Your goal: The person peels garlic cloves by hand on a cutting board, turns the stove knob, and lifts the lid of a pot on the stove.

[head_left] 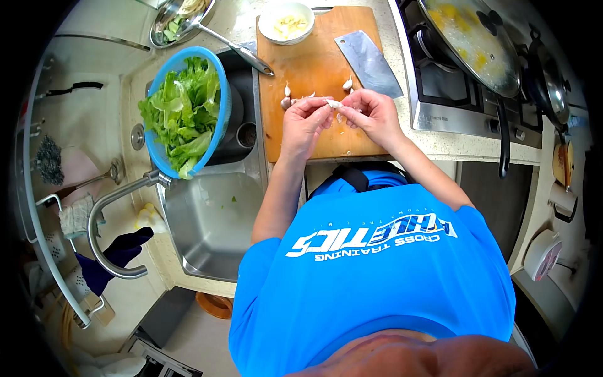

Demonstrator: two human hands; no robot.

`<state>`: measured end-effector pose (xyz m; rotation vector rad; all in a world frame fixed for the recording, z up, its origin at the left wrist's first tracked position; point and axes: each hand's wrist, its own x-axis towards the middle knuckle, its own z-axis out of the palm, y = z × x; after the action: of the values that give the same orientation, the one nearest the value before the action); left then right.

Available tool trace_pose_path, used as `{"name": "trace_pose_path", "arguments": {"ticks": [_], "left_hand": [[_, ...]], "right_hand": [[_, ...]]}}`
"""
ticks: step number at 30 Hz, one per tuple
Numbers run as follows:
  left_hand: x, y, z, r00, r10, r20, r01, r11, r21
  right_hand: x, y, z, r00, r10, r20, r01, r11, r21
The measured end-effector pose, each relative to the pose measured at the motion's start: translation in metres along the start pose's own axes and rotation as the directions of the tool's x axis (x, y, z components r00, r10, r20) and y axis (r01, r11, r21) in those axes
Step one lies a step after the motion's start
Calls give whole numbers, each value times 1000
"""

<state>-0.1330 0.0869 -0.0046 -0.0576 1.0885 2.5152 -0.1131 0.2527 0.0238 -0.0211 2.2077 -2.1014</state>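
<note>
Over a wooden cutting board (pixel 295 60), my left hand (pixel 307 123) and my right hand (pixel 372 115) meet, fingertips pinched on a small white garlic clove (pixel 334 104). Unpeeled garlic cloves (pixel 286 100) lie on the board beside my left hand. Another clove (pixel 347 84) rests just beyond my right fingers. Bits of skin are scattered beneath the hands. A cleaver (pixel 369 64) lies flat at the board's right side. At the board's far edge stands a white bowl (pixel 286 39) with pale yellow pieces in it.
A blue basin (pixel 223 107) of lettuce sits over the sink (pixel 213 220), left of the board. Behind it is a metal pan (pixel 164 31), its handle reaching over the board. At right, a lidded pan (pixel 477 50) with bubbling yellow food stands on the stove (pixel 452 116). A curved faucet (pixel 94 232) is at left.
</note>
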Motion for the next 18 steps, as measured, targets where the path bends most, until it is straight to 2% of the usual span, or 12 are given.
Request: {"name": "trace_pose_path", "arguments": {"ticks": [6, 9, 11, 15, 17, 18], "left_hand": [[-3, -1, -4, 999, 38, -11, -37, 998, 46], [-3, 0, -5, 999, 30, -29, -28, 997, 71], [-4, 1, -7, 999, 19, -39, -16, 997, 73], [-4, 0, -12, 998, -13, -59, 18, 996, 83], [-5, 0, -12, 998, -27, -49, 31, 996, 87], [-5, 0, -12, 998, -40, -38, 43, 995, 93]], "right_hand": [[1, 4, 4, 999, 21, 32, -20, 1000, -17], [2, 4, 3, 995, 88, 50, -89, 996, 24], [5, 7, 0, 980, 170, 107, -183, 975, 128], [6, 7, -2, 954, 249, 169, -279, 942, 188], [8, 12, -5, 884, 372, 282, -458, 810, 366], [8, 12, -6, 884, 372, 282, -457, 811, 366]]}}
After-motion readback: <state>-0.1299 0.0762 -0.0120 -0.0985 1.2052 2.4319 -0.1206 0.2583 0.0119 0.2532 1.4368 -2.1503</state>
